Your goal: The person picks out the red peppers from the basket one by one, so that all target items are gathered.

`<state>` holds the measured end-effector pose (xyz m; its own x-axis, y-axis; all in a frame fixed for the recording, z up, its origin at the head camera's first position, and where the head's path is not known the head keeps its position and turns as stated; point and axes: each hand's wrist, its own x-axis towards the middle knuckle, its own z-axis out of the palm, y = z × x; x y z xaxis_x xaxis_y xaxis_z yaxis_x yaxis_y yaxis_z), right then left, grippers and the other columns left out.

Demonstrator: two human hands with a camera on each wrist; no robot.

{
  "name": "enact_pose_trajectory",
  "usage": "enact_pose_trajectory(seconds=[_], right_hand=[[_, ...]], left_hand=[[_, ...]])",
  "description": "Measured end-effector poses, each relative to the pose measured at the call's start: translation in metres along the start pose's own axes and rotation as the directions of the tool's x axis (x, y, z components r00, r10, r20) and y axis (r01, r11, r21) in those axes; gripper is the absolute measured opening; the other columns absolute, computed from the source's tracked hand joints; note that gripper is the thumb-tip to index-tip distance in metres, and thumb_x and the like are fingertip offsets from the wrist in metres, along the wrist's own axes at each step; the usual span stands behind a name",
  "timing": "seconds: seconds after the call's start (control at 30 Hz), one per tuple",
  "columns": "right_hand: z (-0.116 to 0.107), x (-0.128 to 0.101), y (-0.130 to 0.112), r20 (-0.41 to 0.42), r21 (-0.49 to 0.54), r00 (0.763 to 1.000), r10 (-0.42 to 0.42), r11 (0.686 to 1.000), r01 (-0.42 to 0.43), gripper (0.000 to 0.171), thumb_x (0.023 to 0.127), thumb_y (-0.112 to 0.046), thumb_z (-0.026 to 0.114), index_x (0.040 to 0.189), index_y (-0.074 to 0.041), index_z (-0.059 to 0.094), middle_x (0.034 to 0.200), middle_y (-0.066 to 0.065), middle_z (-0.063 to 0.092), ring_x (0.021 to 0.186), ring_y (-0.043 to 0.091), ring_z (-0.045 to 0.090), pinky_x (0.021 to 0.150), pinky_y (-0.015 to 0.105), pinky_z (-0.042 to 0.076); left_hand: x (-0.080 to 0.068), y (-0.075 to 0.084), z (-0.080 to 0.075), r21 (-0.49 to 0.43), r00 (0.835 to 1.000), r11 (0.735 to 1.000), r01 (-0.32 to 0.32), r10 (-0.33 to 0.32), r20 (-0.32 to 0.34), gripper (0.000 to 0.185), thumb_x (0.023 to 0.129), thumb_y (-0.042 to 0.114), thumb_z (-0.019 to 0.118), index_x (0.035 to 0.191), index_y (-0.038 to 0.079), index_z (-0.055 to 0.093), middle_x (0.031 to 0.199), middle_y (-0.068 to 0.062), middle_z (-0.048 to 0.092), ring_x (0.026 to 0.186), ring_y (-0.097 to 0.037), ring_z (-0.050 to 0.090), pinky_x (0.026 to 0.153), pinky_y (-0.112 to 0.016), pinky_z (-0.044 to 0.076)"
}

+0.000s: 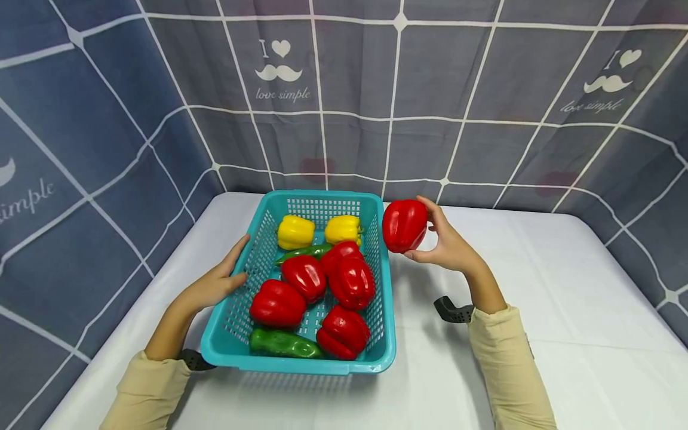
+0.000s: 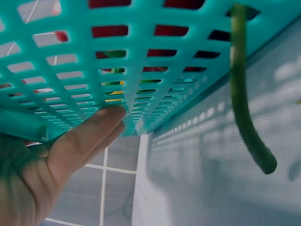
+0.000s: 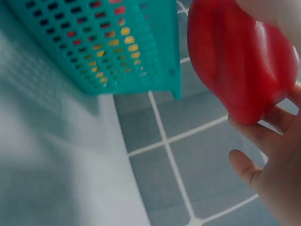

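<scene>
A: What's nearest the camera?

B: Beige sleeves, both forearms, each w/ a dark wrist strap. Then the left hand (image 1: 217, 279), lying flat against the outer left wall of the teal basket (image 1: 243, 280). Fingers straight, pressed on the mesh, gripping nothing. Left wrist view shows the fingertips (image 2: 109, 117) on the lattice, and a thin green stem (image 2: 244, 108) poking out through a hole just right of them.

A: And in the basket?

B: Right of that hand, inside: green pepper (image 1: 282, 343) at the near wall, red peppers (image 1: 349, 280) in a cluster mid-basket, a slim green chilli (image 1: 303, 252) past them, two yellow peppers (image 1: 294, 232) at the far wall.

A: Right hand?

B: Right hand (image 1: 448, 242) is up off the white table (image 1: 564, 298), curled round a red bell pepper (image 1: 404, 225), thumb under, fingers over the top. The pepper sits left of the palm, just outside the basket's far right corner, not touching the rim as far as I can tell. Wrist view confirms: pepper in hand, basket corner apart from it.

A: Beyond?

B: Grey-blue checked cloth backdrop (image 1: 484, 89), "love simple" print.
</scene>
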<state>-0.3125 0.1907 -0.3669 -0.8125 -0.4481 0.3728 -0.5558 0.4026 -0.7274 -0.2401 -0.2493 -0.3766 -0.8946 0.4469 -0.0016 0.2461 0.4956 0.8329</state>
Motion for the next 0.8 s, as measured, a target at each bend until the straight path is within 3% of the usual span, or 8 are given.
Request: enact_pose_trajectory(seconds=[0.17, 0.47, 0.8], right_hand=[[-0.003, -0.002, 0.016, 0.027, 0.025, 0.997, 0.07, 0.997, -0.071, 0.099, 0.068, -0.004, 0.075, 0.145, -0.011, 0.013, 0.135, 0.016, 0.034, 0.116, 0.031, 0.04, 0.089, 0.049, 0.042], [0.001, -0.006, 0.047, 0.074, 0.049, 0.987, 0.143, 0.988, -0.147, 0.096, 0.07, -0.009, 0.073, 0.145, -0.012, 0.012, 0.14, 0.015, 0.028, 0.125, 0.036, 0.033, 0.096, 0.058, 0.034], [0.012, -0.007, 0.058, 0.158, 0.092, 0.971, 0.178, 0.977, -0.194, 0.094, 0.07, -0.008, 0.074, 0.143, -0.01, 0.015, 0.135, 0.018, 0.034, 0.122, 0.033, 0.034, 0.101, 0.057, 0.029]], left_hand=[[0.0, 0.0, -0.001, -0.002, 1.0, 1.0, -0.003, 0.003, 0.001, 0.075, 0.088, 0.001, 0.037, 0.146, 0.007, -0.01, 0.149, -0.026, -0.004, 0.128, -0.051, 0.017, 0.085, -0.058, 0.043], [0.0, 0.001, -0.002, -0.014, 1.0, 1.0, -0.001, 0.001, 0.011, 0.075, 0.088, 0.0, 0.036, 0.146, 0.008, -0.011, 0.149, -0.026, -0.005, 0.127, -0.053, 0.016, 0.081, -0.058, 0.046], [0.001, 0.001, -0.001, -0.017, 1.0, 1.0, -0.005, 0.005, 0.011, 0.075, 0.088, 0.0, 0.036, 0.146, 0.007, -0.011, 0.149, -0.026, -0.005, 0.127, -0.053, 0.015, 0.08, -0.058, 0.045]])
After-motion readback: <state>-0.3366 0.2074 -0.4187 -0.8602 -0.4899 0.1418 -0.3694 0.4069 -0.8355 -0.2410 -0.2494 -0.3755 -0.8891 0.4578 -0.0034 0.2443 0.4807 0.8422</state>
